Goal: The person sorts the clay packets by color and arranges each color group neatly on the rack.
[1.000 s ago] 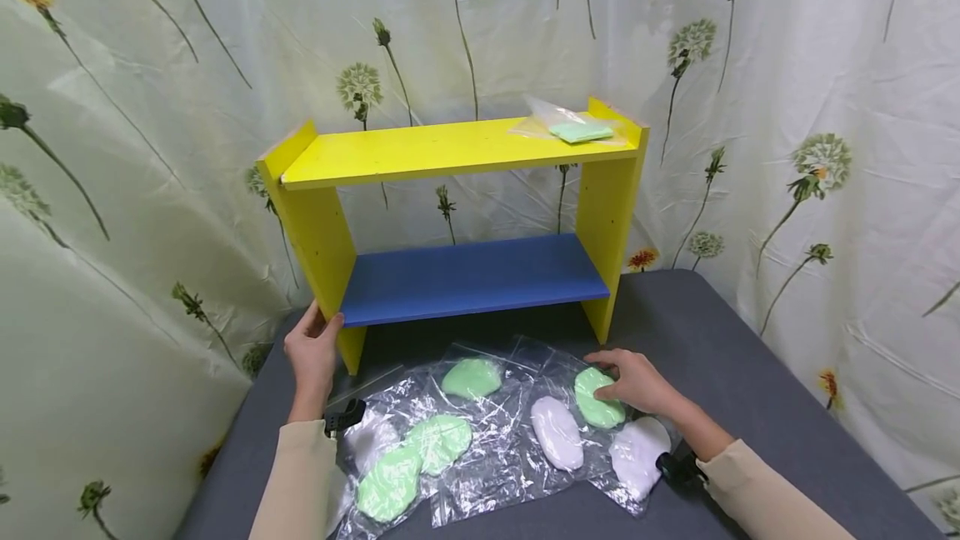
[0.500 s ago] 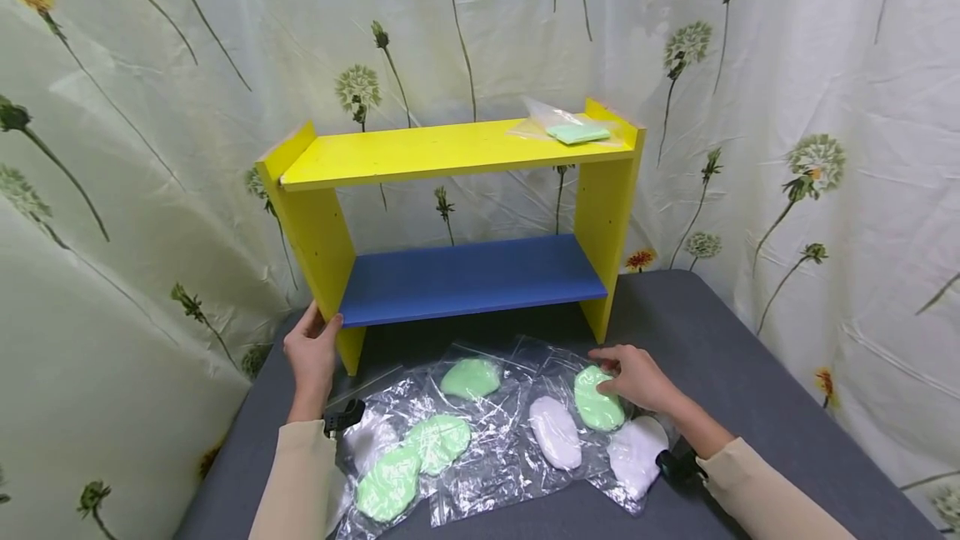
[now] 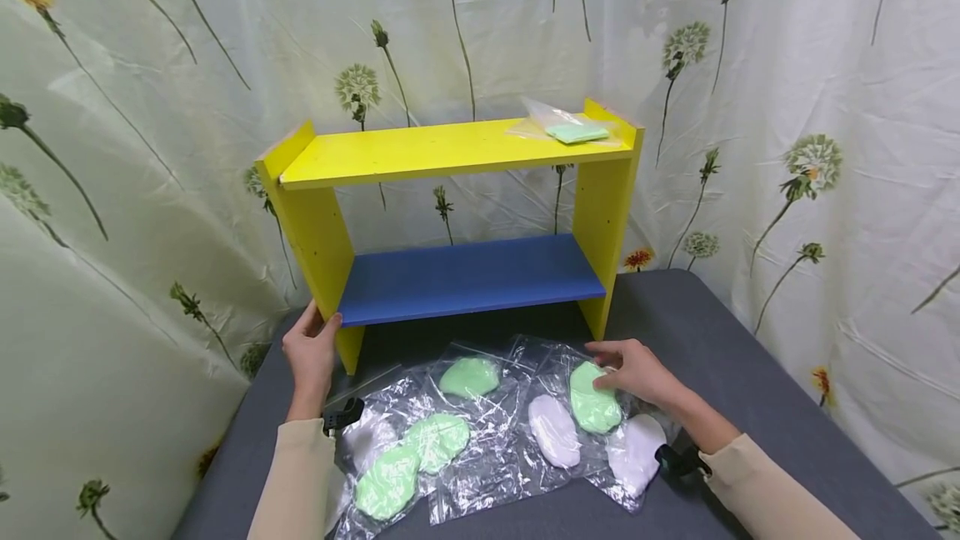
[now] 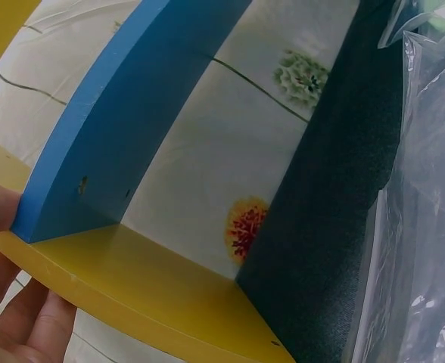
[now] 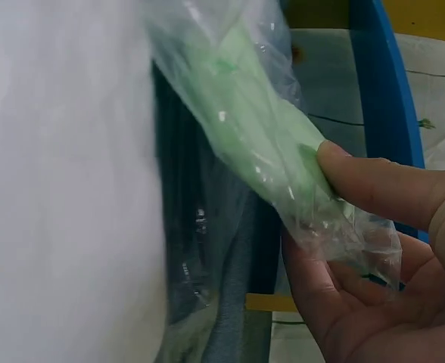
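My left hand (image 3: pixel 310 357) grips the left side panel (image 4: pixel 154 310) of a small yellow and blue shelf unit (image 3: pixel 420 152). Its thumb lies at the front corner of the blue shelf (image 3: pixel 472 277), and the other fingers go round the outside of the panel. With my right hand (image 3: pixel 641 377) I pinch the edge of a clear zip bag (image 5: pixel 321 227) that holds a flat pale green lump (image 3: pixel 595 398). In the right wrist view the thumb presses on top, fingers are underneath, and the bag is tilted.
Several more clear bags with green lumps (image 3: pixel 470 377) and white lumps (image 3: pixel 553 432) overlap on the dark grey table (image 3: pixel 675 315) before the shelf unit. Another bag with a folded green piece (image 3: pixel 577 133) lies on the yellow top. A flowered curtain (image 3: pixel 787 90) hangs close behind.
My right hand and the bag with the green lump have shifted very slightly left and up. The left hand keeps its grip on the shelf unit.
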`<state>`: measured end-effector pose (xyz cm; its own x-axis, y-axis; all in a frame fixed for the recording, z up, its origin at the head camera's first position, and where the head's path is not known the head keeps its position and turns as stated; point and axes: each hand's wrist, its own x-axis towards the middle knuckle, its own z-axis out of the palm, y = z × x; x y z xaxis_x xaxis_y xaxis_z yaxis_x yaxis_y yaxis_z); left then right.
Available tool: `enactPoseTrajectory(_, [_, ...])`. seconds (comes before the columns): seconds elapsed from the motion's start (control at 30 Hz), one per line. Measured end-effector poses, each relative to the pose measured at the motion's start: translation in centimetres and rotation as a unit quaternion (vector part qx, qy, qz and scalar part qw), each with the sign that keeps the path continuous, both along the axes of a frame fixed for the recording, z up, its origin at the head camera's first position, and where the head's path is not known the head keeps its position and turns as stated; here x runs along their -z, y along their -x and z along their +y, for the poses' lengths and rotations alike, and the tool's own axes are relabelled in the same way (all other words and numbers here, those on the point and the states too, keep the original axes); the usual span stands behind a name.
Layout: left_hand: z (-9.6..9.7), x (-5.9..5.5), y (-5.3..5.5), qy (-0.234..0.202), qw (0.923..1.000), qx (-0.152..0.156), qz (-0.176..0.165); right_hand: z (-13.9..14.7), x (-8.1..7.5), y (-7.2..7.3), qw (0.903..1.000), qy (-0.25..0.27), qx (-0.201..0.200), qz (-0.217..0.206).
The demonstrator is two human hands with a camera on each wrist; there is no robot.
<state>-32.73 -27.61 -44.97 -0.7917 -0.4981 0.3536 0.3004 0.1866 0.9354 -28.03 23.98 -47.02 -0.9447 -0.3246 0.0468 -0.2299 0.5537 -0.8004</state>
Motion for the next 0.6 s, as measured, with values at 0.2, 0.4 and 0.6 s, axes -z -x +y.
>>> enactPoseTrajectory(0.2, [0.0, 0.0, 0.0, -0.002, 1.0, 0.001, 0.001, 0.0, -0.2, 0.1, 0.9997, 0.021, 0.002, -0.008])
enactPoseTrajectory(0.4, [0.0, 0.0, -0.1, 0.005, 1.0, -0.001, -0.001, -0.1, -0.5, -0.2, 0.9996, 0.024, 0.004, -0.013])
enactPoseTrajectory(0.6, [0.0, -0.1, -0.1, 0.005, 1.0, -0.001, -0.002, -0.4, -1.7, -0.6, 0.9996, 0.026, 0.0, 0.011])
